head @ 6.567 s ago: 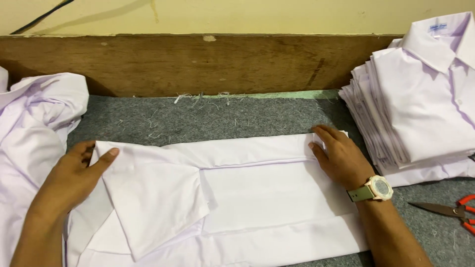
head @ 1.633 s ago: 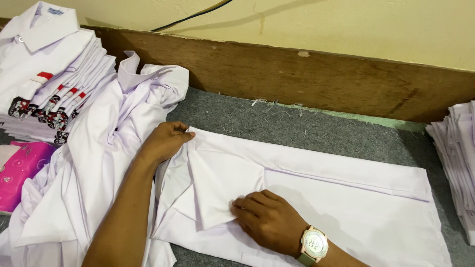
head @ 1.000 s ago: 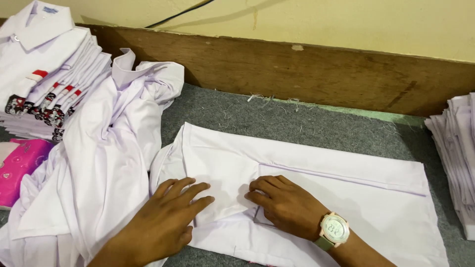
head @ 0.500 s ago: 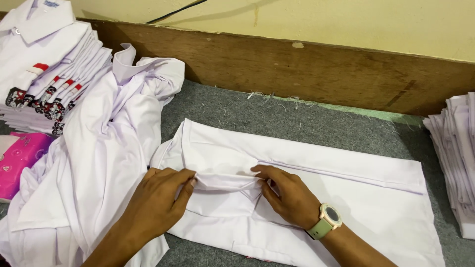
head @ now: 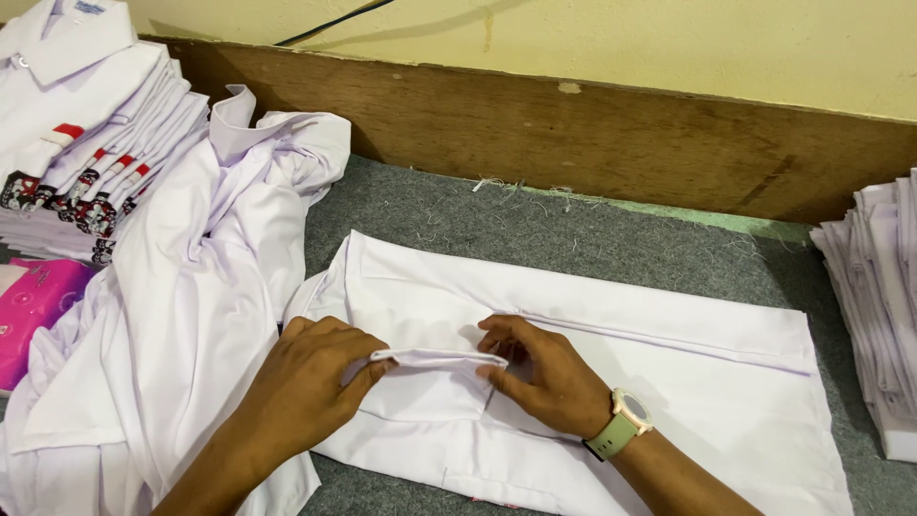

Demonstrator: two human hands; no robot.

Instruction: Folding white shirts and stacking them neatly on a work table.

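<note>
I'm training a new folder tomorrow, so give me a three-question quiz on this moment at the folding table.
1. True or false: both hands pinch the folded sleeve edge of the white shirt lying flat on the grey felt table.
2. Which wrist wears the watch? A) left B) right C) neither
3. Fill in: the loose, unfolded shirts lie to the person's ____ side.

Key:
1. True: the left hand and right hand each grip one end of the fold.
2. B
3. left
</note>
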